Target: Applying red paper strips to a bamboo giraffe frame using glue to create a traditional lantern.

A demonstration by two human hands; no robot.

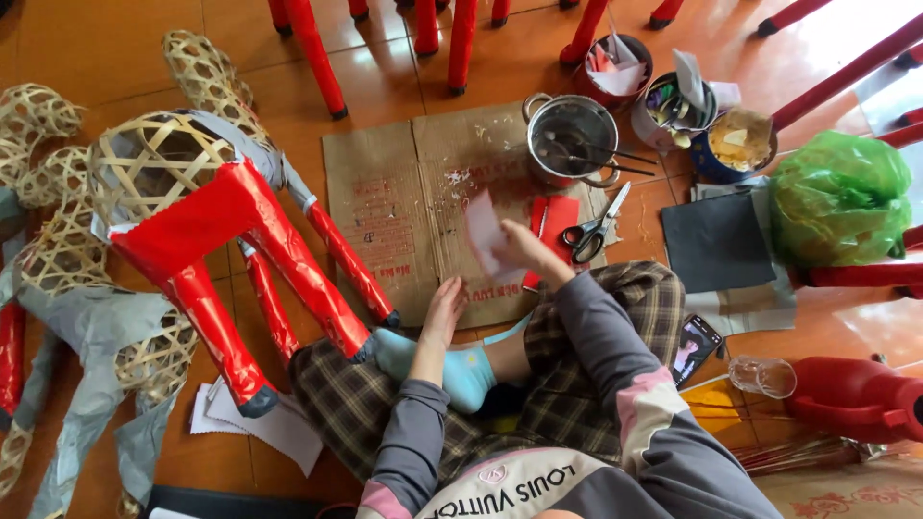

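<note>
Head view. Right hand (524, 252) reaches forward over the knee, fingers pinched shut on a small pale sheet of paper (484, 234), held upright and blurred. Left hand (444, 312) rests palm-down, fingers loosely spread, empty, on the flattened brown cardboard sheet (385, 207) beside the blue-socked foot (452, 370). Just beyond the right fingers: black-handled scissors (591, 234) and a round metal pot (572, 139).

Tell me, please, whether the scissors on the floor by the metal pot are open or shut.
Open. The scissors lie flat with their black handles spread apart and the blades parted, pointing up toward the metal pot.
</note>
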